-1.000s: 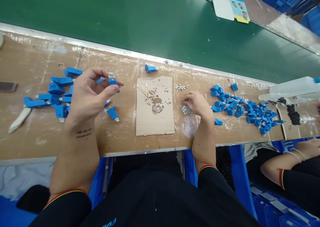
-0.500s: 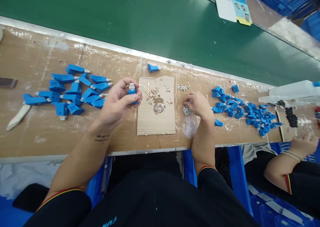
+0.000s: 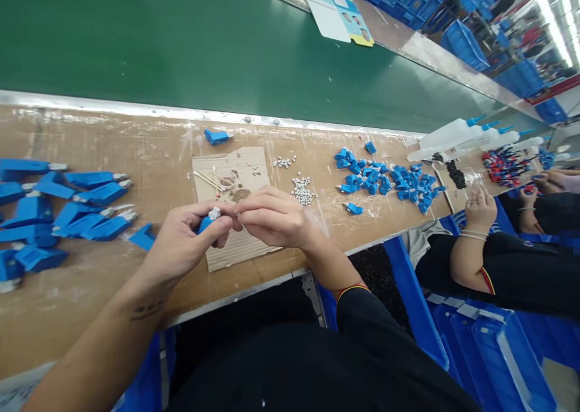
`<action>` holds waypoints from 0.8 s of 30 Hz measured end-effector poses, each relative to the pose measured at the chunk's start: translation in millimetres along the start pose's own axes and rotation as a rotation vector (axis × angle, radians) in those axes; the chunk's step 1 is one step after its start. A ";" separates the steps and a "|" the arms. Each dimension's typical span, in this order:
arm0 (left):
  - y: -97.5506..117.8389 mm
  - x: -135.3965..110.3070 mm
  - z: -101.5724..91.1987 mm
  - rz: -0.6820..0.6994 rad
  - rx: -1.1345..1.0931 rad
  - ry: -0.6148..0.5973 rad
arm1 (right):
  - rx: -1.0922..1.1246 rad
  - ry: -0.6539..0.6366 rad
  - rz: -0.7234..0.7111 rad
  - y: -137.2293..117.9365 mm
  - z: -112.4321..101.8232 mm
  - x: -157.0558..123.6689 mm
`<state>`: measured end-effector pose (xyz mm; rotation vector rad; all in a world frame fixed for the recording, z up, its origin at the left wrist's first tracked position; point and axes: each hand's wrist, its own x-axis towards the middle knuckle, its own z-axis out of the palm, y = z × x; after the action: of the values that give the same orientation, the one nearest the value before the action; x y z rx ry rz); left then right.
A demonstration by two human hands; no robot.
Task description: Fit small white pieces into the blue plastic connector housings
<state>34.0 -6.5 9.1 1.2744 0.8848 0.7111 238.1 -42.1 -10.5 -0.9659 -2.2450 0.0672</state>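
My left hand pinches a small blue plastic part with a white tip just above the near end of a cardboard sheet. My right hand meets it from the right, fingers pinched together at the white tip; whatever they hold is too small to name. A heap of tiny grey-white pieces lies just beyond the right hand. Finished-looking blue parts with white tips lie in rows to my left. A loose pile of small blue parts sits to the right.
A green conveyor belt runs along the far side of the wooden bench. Thin sticks and a small ring rest on the cardboard. White squeeze bottles lie far right. Another person's arms work at the right. Blue crates stand below.
My right hand left the grey-white heap and came to the blue part in my left hand. The left hand moved lower and nearer. The view swung right, showing more of the neighbour.
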 end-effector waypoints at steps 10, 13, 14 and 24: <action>-17.9 -0.5 -2.8 -0.007 -0.074 0.054 | 0.026 0.043 0.071 -0.4 8.1 0.0; -17.9 3.0 6.3 -0.023 -0.144 0.065 | 0.137 0.148 0.082 0.4 -2.1 3.6; -16.6 5.1 8.0 -0.026 -0.173 0.059 | 0.169 0.146 0.089 2.8 -7.1 3.8; -8.7 21.5 -20.0 0.036 -0.514 0.234 | 0.001 -0.367 0.318 32.6 -21.0 -0.5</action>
<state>27.1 20.2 -4.1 0.7592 0.7979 1.0533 271.4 -23.3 -4.4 -1.3957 -2.3897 0.4172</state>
